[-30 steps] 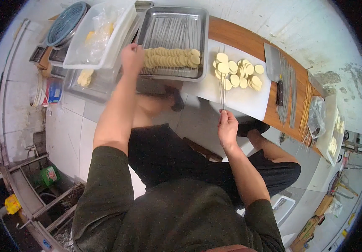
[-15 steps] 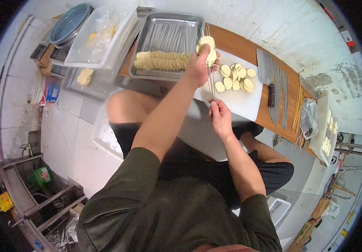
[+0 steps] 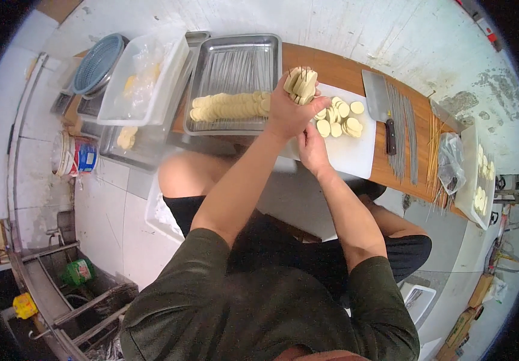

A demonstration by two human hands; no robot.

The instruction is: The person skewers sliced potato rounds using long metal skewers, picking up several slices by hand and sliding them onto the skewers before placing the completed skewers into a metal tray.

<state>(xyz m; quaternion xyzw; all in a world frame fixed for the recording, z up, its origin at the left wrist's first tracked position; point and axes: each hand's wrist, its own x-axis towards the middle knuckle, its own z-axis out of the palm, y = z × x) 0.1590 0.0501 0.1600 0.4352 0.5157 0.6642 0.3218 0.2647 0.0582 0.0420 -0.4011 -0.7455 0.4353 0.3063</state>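
Note:
My left hand [image 3: 288, 113] is closed around a bunch of pale yellow round slices [image 3: 301, 86] threaded on thin metal skewers, above the near-left edge of a white cutting board [image 3: 356, 156]. Just below it, my right hand [image 3: 314, 150] is closed at the lower ends of the skewers, which the fingers mostly hide. Loose round slices [image 3: 336, 128] lie on the board. To the left, a metal tray [image 3: 279, 51] holds a layer of bare skewers [image 3: 238, 69] and rows of skewered slices [image 3: 229, 107].
Right of the board lie a cleaver [image 3: 375, 96], metal skewers [image 3: 401, 144] and bamboo sticks [image 3: 434, 150]. A clear plastic bag [image 3: 451, 159] and a white bin [image 3: 467, 201] with slices stand farther right. At left are a white tub [image 3: 128, 117] and a blue-grey basket [image 3: 99, 63].
My right hand has slid up the skewers to just below my left hand. The slice bunch has tilted, showing its edges and skewer tips. The whole view has shifted slightly.

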